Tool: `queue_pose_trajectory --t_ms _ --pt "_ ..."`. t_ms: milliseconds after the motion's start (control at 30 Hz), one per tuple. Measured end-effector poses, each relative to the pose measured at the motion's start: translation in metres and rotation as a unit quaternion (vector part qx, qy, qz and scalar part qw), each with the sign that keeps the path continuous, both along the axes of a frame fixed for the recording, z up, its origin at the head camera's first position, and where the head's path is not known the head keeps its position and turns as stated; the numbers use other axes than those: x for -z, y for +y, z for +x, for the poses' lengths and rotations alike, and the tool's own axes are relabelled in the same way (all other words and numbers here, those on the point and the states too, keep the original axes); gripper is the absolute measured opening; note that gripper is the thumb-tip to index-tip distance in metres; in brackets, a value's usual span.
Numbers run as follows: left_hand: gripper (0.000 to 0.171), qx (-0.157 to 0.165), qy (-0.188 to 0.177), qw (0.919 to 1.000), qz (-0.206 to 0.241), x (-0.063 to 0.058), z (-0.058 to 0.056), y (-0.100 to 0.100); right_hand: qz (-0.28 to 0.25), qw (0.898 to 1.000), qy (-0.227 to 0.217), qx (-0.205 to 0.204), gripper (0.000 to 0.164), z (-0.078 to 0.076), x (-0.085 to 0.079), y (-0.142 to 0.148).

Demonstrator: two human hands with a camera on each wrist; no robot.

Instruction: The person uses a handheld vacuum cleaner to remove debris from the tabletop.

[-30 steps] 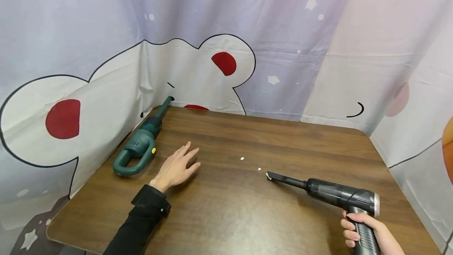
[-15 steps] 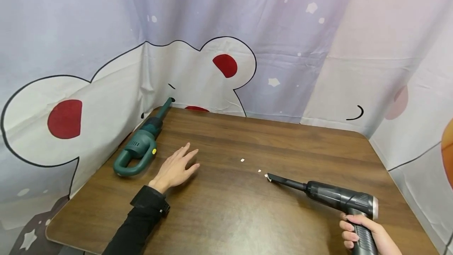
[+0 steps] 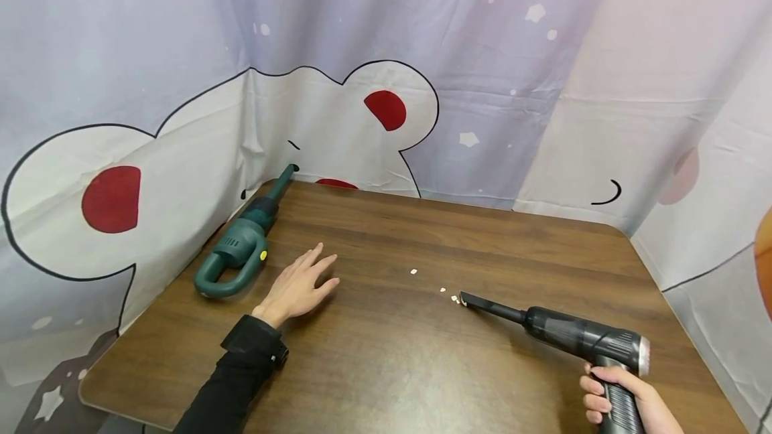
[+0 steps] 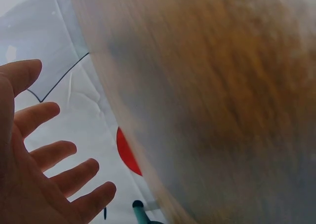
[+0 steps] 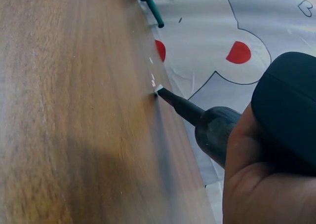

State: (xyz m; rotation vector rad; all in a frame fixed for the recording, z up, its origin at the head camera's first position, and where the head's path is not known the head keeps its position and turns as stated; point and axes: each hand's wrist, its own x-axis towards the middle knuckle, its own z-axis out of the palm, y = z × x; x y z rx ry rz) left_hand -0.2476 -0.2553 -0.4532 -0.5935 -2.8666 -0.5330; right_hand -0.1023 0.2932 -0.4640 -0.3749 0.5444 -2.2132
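Note:
My right hand grips the handle of a black handheld vacuum cleaner, its thumb wrapped over the grip. The slim nozzle points left, its tip low over the table beside several small white scraps. One more scrap lies farther left. In the right wrist view, the nozzle reaches down to the wood next to the white bits. My left hand is spread flat over the left part of the table, fingers apart, holding nothing; the left wrist view shows its fingers loosely extended.
A dark green handheld vacuum or blower with a loop handle lies along the table's left edge, beyond my left hand. The brown wooden table is bordered at the back and sides by a printed cloth curtain.
The nozzle tip has drawn slightly right, and white scraps that were at its mouth now show on the table just left of it. My left hand stays nearly still.

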Motion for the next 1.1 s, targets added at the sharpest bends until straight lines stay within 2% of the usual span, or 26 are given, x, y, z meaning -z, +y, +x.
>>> queue_pose_trajectory --t_ms 133,200,267,300,333,367,467,500,533,567,600,667,700,767,800,833,867,900,933,967,1000,1033,1067,1100 --pt "0.055 0.003 0.003 1.0000 -0.004 0.000 -0.001 0.001 -0.007 1.000 0.010 0.014 0.045 0.003 0.003 -0.003" --pt "0.056 0.003 0.001 1.0000 -0.003 0.000 0.000 0.002 0.012 0.999 0.026 0.038 0.048 0.004 0.004 -0.008" --pt "0.056 0.004 0.002 1.0000 -0.003 0.000 0.000 0.003 0.074 0.991 0.067 0.087 0.046 0.006 0.003 -0.014" --pt "0.056 0.003 0.002 1.0000 -0.004 0.000 0.001 0.003 0.121 0.981 0.094 0.118 0.043 0.007 0.002 -0.018" --pt "0.056 0.002 0.000 1.0000 -0.003 0.000 0.001 0.003 0.176 0.965 0.124 0.149 0.039 0.009 0.001 -0.021" --pt "0.056 0.003 0.000 1.0000 -0.004 -0.001 0.001 0.004 0.237 0.943 0.154 0.178 0.035 0.010 -0.001 -0.024" --pt "0.056 0.005 0.001 1.0000 -0.001 0.000 0.001 0.004 0.390 0.862 0.223 0.234 0.017 0.013 -0.007 -0.032" --pt "0.055 0.006 0.003 1.0000 0.001 0.001 0.001 0.004 0.423 0.841 0.237 0.239 0.012 0.014 -0.008 -0.034" --pt "0.055 0.007 0.005 1.0000 0.001 0.001 0.000 0.004 0.446 0.827 0.244 0.239 0.012 0.014 -0.010 -0.035" --pt "0.055 0.009 0.009 0.9999 0.003 0.002 0.000 0.004 0.459 0.822 0.239 0.235 0.014 0.015 -0.012 -0.036" --pt "0.055 0.009 0.010 0.9999 0.004 0.002 0.000 0.004 0.464 0.822 0.235 0.231 0.015 0.015 -0.013 -0.036" --pt "0.054 0.010 0.015 0.9998 0.002 0.003 0.000 0.004 0.447 0.839 0.217 0.222 0.017 0.016 -0.014 -0.036" --pt "0.054 0.010 0.015 0.9998 0.002 0.003 0.000 0.004 0.419 0.856 0.210 0.219 0.019 0.016 -0.013 -0.036" --pt "0.054 0.009 0.012 0.9999 0.004 0.003 0.000 0.004 0.339 0.895 0.192 0.215 0.027 0.015 -0.010 -0.035" --pt "0.055 0.008 0.009 0.9999 0.005 0.003 -0.001 0.003 0.303 0.909 0.190 0.215 0.030 0.015 -0.009 -0.034" --pt "0.055 0.007 0.009 0.9999 0.005 0.004 -0.001 0.003 0.271 0.918 0.190 0.218 0.034 0.015 -0.007 -0.034" --pt "0.055 0.005 0.005 1.0000 0.006 0.004 -0.001 0.003 0.248 0.923 0.193 0.224 0.037 0.014 -0.005 -0.035" --pt "0.055 0.004 0.002 1.0000 0.009 0.004 -0.001 0.003 0.237 0.921 0.200 0.235 0.039 0.014 -0.003 -0.035" --pt "0.055 0.004 0.002 1.0000 0.006 0.004 -0.001 0.003 0.241 0.914 0.211 0.250 0.039 0.015 -0.002 -0.036" --pt "0.055 0.004 0.002 1.0000 0.005 0.004 0.000 0.003 0.262 0.896 0.231 0.273 0.038 0.016 0.000 -0.038" --pt "0.055 0.004 0.001 1.0000 0.004 0.003 0.000 0.003 0.298 0.871 0.257 0.296 0.035 0.016 0.000 -0.040" --pt "0.055 0.004 0.001 1.0000 0.003 0.003 0.000 0.003 0.341 0.836 0.286 0.322 0.030 0.017 0.001 -0.044" --pt "0.055 0.003 -0.001 1.0000 0.002 0.003 0.000 0.003 0.393 0.792 0.313 0.347 0.025 0.018 0.001 -0.047" --pt "0.055 0.003 0.000 1.0000 0.002 0.002 0.000 0.004 0.460 0.728 0.341 0.376 0.016 0.019 0.001 -0.051"
